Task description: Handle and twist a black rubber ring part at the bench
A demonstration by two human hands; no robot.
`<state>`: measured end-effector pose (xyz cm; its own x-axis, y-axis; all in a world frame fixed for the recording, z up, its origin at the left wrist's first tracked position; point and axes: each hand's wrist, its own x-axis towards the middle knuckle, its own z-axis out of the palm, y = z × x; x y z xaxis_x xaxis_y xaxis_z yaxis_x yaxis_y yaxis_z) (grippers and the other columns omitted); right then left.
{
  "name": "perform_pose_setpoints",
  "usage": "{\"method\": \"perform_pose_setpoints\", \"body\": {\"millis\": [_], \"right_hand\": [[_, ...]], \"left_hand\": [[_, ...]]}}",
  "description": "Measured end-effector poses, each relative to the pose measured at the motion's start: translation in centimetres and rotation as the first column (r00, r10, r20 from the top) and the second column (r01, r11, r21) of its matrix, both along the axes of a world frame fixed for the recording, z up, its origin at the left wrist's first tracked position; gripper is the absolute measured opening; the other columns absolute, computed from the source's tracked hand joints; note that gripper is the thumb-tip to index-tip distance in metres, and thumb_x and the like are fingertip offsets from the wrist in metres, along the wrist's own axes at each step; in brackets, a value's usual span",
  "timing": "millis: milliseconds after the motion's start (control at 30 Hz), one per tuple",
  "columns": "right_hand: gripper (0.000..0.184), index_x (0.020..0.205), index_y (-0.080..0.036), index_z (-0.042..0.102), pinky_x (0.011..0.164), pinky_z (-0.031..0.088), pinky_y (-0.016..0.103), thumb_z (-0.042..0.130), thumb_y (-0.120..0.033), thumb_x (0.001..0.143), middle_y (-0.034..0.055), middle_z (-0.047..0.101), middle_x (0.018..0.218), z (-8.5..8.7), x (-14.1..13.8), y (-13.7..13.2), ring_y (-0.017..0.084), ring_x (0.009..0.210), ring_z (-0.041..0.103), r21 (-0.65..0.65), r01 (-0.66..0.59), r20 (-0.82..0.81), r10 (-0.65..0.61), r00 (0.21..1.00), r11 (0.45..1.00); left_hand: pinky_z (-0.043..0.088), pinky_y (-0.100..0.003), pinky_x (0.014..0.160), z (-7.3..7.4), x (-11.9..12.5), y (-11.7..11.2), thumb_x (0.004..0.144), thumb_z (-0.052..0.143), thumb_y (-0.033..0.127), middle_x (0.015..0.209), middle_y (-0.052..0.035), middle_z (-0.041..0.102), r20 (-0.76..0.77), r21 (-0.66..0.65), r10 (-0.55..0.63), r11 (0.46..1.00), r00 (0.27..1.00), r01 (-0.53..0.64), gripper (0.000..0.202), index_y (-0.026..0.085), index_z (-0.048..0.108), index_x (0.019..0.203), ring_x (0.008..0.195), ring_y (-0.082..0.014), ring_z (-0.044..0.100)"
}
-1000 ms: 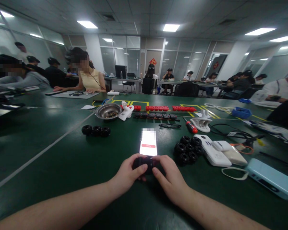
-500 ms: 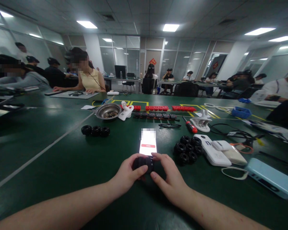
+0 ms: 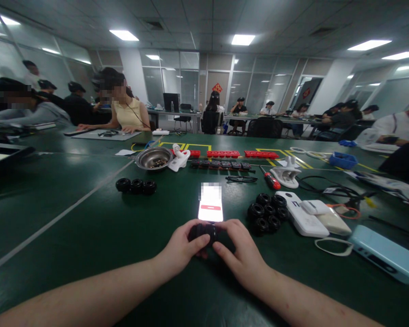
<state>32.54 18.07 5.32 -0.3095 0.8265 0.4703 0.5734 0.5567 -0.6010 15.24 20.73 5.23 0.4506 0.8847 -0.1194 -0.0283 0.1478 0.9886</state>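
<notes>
Near the front of the green table (image 3: 129, 245), my left hand (image 3: 184, 243) is closed around a black toy wheel (image 3: 201, 230), thumb across its near side. From the right, my right hand (image 3: 240, 247) pinches the same piece, its index finger and thumb at the right end. Fingers cover part of the wheel, so whether it is one piece or two pressed together I cannot tell. Just beyond lies a phone (image 3: 210, 214) with a lit white screen. Several more black wheels (image 3: 268, 210) sit grouped to the right, and a row of 3 wheels (image 3: 136, 186) stands to the left.
Farther back are a metal bowl (image 3: 150, 160) with small parts, red strips (image 3: 222, 154), a black chassis-like strip (image 3: 221, 165), glasses (image 3: 241, 179) and a screwdriver (image 3: 271, 180). On the right lie a white device (image 3: 301, 215), a light blue box (image 3: 385, 254) and cables. Other people sit around.
My right hand's index finger has come down and in against the wheel's right end. The left hand stays nearly still with its grip kept.
</notes>
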Motion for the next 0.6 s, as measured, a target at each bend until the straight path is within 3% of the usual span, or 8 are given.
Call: {"method": "perform_pose_setpoints", "body": {"millis": [167,267,367,467,600], "right_hand": [[0.035,0.112,-0.022,0.044,0.086,0.038,0.042,0.052,-0.019,0.078,0.007,0.054,0.104,0.2,-0.07,-0.04,0.023,0.098,0.047,0.061,-0.077,0.022,0.076,0.997,0.995],[0.039,0.114,-0.02,0.042,0.084,0.039,0.042,0.053,-0.025,0.077,0.0088,0.052,0.106,-0.02,0.0,-0.08,0.024,0.098,0.047,0.044,-0.024,0.001,0.024,1.0,0.999],[0.029,0.108,-0.019,0.048,0.079,0.042,0.041,0.05,-0.028,0.08,0.0085,0.056,0.097,-0.18,0.04,0.12,0.023,0.091,0.05,0.0,0.036,-0.002,-0.036,0.999,0.999],[0.02,0.1,-0.021,0.054,0.077,0.042,0.039,0.05,-0.027,0.081,0.0061,0.059,0.091,-0.06,0.02,0.29,0.022,0.088,0.05,0.001,0.0,0.024,0.0,1.0,1.0],[0.033,0.112,-0.022,0.047,0.083,0.04,0.041,0.052,-0.022,0.079,0.0074,0.056,0.103,0.13,0.02,0.08,0.023,0.096,0.048,0.054,-0.058,0.024,0.056,0.998,0.997]], "left_hand": [[0.041,-0.025,0.052,-0.25,0.03,0.16,0.067,0.057,0.049,0.072,-0.0021,0.058,0.004,0.006,0.005,1.0,1.0,-0.005,0.048,0.012,0.049,0.096,0.054,-0.0125,0.056],[0.043,-0.025,0.053,-0.21,0.09,0.05,0.067,0.06,0.044,0.075,-0.0016,0.058,0.006,0.0,0.027,1.0,1.0,-0.027,0.042,0.013,0.05,0.094,0.057,-0.0121,0.056],[0.044,-0.025,0.053,-0.27,0.12,-0.01,0.066,0.062,0.041,0.08,-0.0018,0.058,0.009,-0.001,0.035,0.999,0.999,-0.035,0.041,0.014,0.051,0.094,0.057,-0.0113,0.056],[0.044,-0.025,0.053,-0.5,0.13,0.11,0.065,0.063,0.043,0.08,-0.0019,0.057,0.009,0.001,0.013,1.0,1.0,-0.013,0.044,0.014,0.05,0.096,0.055,-0.0109,0.056],[0.043,-0.026,0.053,-0.63,0.18,0.26,0.069,0.057,0.046,0.075,-0.0023,0.058,0.029,0.01,-0.006,1.0,1.0,0.006,0.044,0.013,0.05,0.097,0.056,-0.0124,0.057]]}}
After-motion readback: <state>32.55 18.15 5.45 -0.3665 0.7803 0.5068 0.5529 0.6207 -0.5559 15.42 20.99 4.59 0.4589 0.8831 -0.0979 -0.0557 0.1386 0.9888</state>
